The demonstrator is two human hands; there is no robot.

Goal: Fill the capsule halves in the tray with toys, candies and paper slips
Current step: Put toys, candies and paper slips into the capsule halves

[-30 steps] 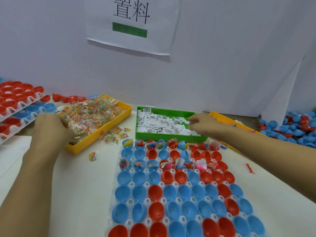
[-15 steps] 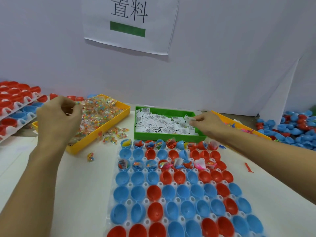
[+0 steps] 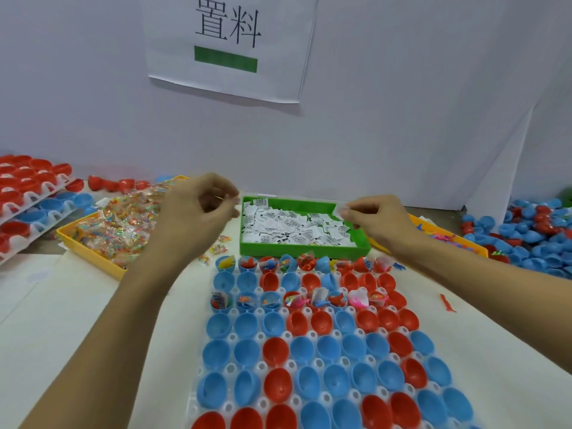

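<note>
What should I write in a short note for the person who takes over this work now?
Left hand: raised beside the candy bin, pinching something small, probably a candy.
Right hand: over the green bin, pinching a paper slip.
Tray: first and third rows filled; the second row and all nearer rows are empty.
Toys seem to be in the yellow bin on the right, mostly hidden.
Left: fill the empty halves.

Bright, even light with soft faint shadows; wide-angle bending at the edges, slight softness throughout, no glare.
</note>
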